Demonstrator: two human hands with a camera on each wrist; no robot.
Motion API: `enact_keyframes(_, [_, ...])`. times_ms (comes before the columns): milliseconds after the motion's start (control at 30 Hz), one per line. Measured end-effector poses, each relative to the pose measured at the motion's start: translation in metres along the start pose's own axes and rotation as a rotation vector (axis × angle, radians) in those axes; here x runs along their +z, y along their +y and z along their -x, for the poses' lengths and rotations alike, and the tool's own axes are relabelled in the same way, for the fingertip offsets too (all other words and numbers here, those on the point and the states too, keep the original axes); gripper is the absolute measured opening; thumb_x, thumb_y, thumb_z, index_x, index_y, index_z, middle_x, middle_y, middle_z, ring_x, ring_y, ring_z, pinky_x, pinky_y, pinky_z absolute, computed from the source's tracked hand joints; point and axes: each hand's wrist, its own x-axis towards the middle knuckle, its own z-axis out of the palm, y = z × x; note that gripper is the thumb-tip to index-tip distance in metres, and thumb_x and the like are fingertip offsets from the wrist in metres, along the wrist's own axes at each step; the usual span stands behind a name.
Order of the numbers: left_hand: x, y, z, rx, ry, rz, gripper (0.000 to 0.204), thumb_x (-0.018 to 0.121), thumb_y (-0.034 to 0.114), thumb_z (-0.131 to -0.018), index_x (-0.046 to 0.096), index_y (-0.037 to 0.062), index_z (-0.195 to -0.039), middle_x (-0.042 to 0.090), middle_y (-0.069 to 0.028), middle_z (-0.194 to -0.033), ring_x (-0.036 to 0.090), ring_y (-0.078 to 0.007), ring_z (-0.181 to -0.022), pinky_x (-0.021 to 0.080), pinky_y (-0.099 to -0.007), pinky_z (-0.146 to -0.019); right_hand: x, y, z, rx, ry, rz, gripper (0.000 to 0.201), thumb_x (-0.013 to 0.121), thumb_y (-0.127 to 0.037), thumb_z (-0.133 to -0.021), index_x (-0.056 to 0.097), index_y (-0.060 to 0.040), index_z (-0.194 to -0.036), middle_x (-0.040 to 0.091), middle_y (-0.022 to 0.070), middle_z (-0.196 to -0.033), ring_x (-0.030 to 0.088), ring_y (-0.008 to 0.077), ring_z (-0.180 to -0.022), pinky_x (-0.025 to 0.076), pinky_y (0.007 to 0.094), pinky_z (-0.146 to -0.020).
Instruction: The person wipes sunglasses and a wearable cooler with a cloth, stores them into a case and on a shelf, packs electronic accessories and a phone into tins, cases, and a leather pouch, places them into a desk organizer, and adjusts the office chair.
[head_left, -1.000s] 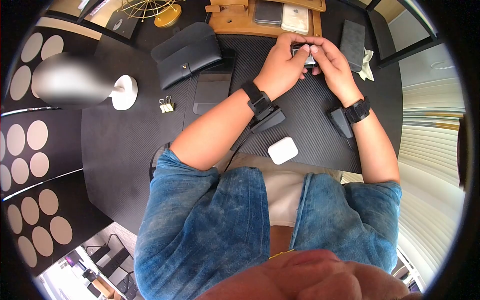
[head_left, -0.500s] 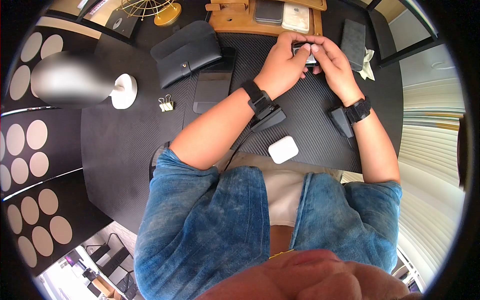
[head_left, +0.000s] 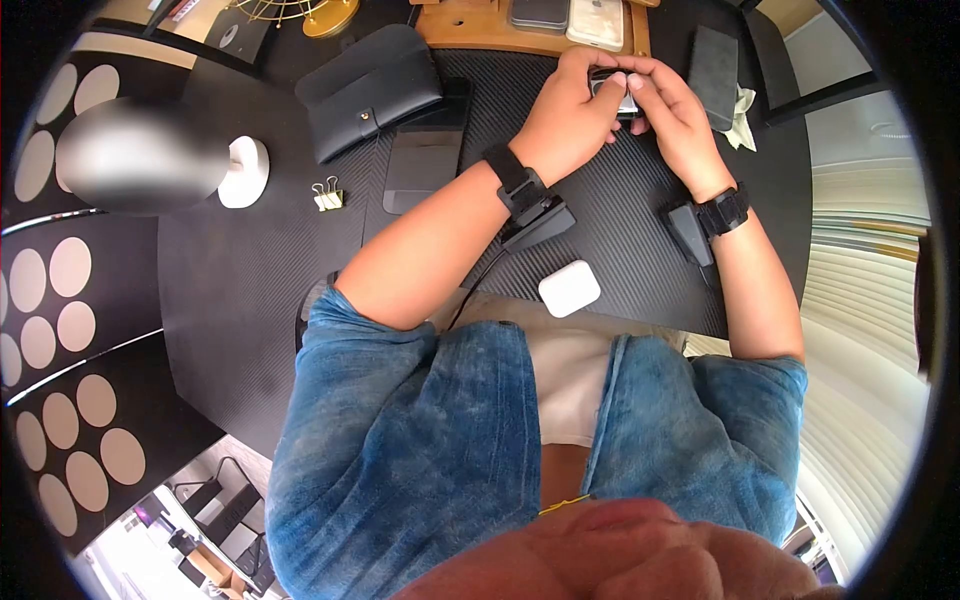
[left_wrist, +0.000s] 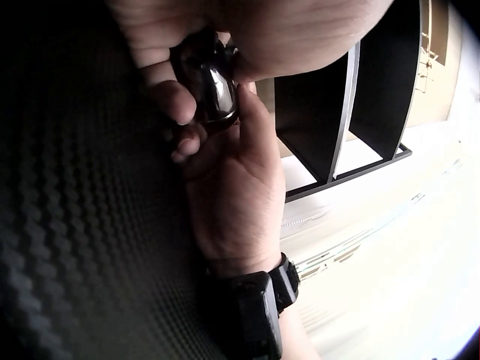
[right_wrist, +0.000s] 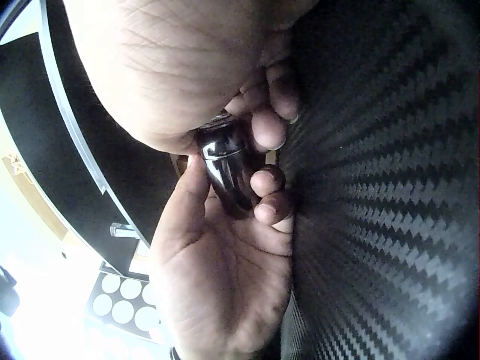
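Note:
Both hands meet at the far side of the desk around a small glossy black rounded case [right_wrist: 229,169] with a seam across it. From the left side, my left hand [head_left: 567,115] grips it between thumb and fingers. My right hand [head_left: 677,118] holds the other side, its thumb on top close to the left thumb. Seen from the head, a shiny pale top of the case [head_left: 627,104] shows between the thumbs. Fingers hide most of the rest. In the left wrist view, the case [left_wrist: 216,86] reflects light and sits low over the desk.
A white rounded case [head_left: 569,289] lies near the front edge. Left of the hands are a black pouch [head_left: 370,90], a dark flat phone-like slab [head_left: 422,170] and a gold binder clip [head_left: 327,194]. Behind stands a wooden tray [head_left: 465,30]; a grey case [head_left: 714,75] lies right.
The head view has tilted a little, so the desk and hands sit slightly higher in it. Both hands keep their grip on the black case.

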Motion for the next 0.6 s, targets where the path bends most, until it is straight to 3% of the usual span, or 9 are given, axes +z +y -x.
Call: enact_keyframes(600, [-0.0009, 0.0014, -0.0003, -0.004, -0.013, -0.011, 0.036, 0.057, 0.022, -0.099, 0.047, -0.0061, -0.120, 0.063, -0.0134, -0.096, 0.066, -0.0152, -0.072, 0.057, -0.0276, -0.059, 0.0001, 0.0013, 0.0001, -0.015, -0.006, -0.009, 0.032, 0.054, -0.025, -0.101, 0.058, -0.0059, -0.126, 0.066, -0.0005, -0.098, 0.054, 0.0045, -0.071, 0.046, 0.0194, -0.063])
